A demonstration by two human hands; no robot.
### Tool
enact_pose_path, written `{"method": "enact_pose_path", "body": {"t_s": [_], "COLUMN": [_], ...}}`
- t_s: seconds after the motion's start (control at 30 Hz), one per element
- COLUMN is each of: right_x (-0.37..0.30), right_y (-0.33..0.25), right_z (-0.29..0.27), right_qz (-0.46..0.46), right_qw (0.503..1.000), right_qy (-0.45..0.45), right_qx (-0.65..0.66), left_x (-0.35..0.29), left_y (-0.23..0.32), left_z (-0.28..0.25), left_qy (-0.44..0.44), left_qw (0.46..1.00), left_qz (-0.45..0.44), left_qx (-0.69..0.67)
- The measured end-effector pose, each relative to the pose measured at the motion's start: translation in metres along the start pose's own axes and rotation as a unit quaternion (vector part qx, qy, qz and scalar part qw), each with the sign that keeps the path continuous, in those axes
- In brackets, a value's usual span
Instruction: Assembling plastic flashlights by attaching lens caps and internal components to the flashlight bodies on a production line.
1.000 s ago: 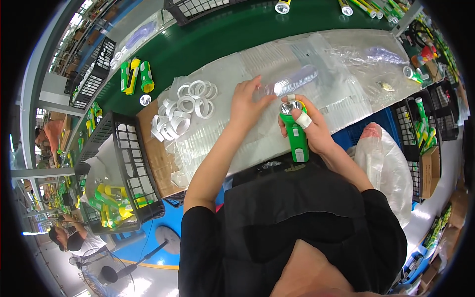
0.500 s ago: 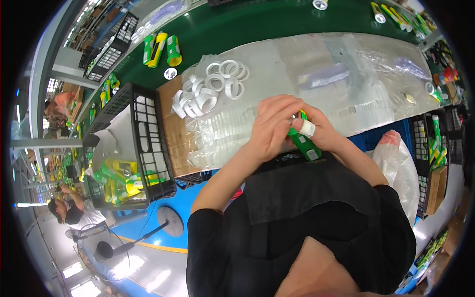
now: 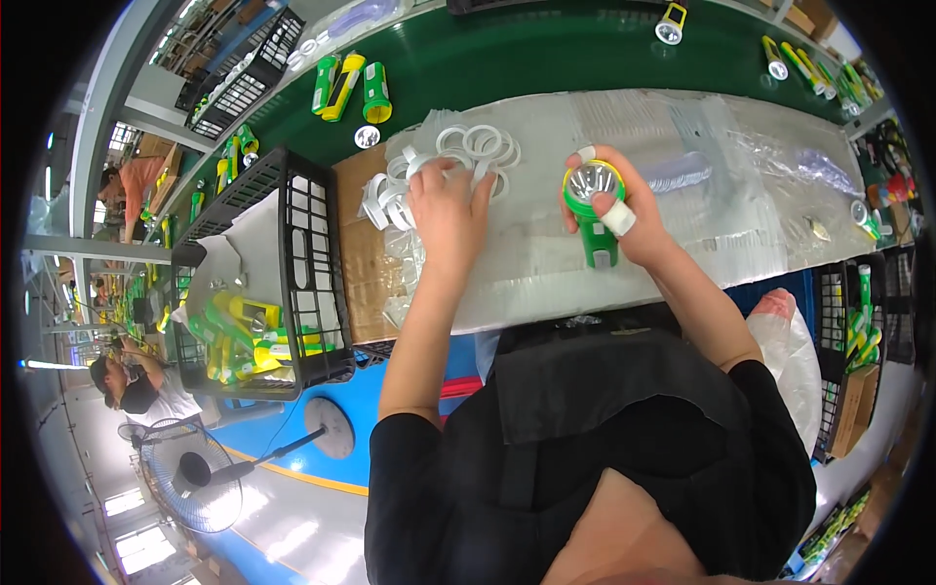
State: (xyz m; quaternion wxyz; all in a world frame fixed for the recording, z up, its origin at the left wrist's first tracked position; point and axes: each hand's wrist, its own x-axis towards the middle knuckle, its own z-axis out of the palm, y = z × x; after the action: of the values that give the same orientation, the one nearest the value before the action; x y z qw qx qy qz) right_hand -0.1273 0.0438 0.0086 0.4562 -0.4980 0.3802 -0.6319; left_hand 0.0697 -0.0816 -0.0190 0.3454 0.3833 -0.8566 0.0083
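Note:
A green flashlight (image 3: 600,239) with a yellow rim is gripped in my right hand (image 3: 634,210). Its shiny silver reflector (image 3: 593,179) faces up, and white tape wraps my thumb and a fingertip. My left hand (image 3: 448,213) reaches over a pile of white plastic rings (image 3: 483,142), its thumb spread from the fingers and the fingertips touching the pile. The rings lie loose on the plastic-covered work surface (image 3: 546,127).
To the left a black crate (image 3: 317,278) holds green and yellow flashlight parts. Beyond the work surface runs a green conveyor (image 3: 526,58), carrying several flashlights (image 3: 376,93). A floor fan (image 3: 195,470) stands at lower left, and another crate (image 3: 829,341) at right.
My hands have parted. The left has moved from the flashlight to the ring pile, while the right has carried the flashlight away from my body and tilted its reflector upward.

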Motion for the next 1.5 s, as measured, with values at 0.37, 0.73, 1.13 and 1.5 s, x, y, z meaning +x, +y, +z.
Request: {"method": "enact_pose_path", "body": {"t_s": [0.37,0.73,1.13,1.5], "right_x": [0.007,0.009,0.012,0.044], "right_y": [0.014,0.011,-0.085,-0.136], "right_z": [-0.009,-0.018,-0.067,-0.054], "right_qz": [-0.014,-0.013,-0.174,0.061], "right_qw": [0.999,0.999,0.859,0.778], "right_qy": [0.019,-0.026,-0.097,-0.322], "right_qx": [0.022,0.046,-0.472,-0.536], "left_x": [0.028,0.040,0.044,0.039], "left_y": [0.064,0.069,0.103,0.117], "left_z": [-0.026,-0.027,-0.031,-0.011], "left_qy": [-0.021,-0.019,-0.099,-0.109], "left_qw": [0.845,0.935,0.927,0.914], "left_qz": [-0.003,0.161,0.186,0.145], "left_qx": [-0.535,-0.315,-0.311,-0.362]}}
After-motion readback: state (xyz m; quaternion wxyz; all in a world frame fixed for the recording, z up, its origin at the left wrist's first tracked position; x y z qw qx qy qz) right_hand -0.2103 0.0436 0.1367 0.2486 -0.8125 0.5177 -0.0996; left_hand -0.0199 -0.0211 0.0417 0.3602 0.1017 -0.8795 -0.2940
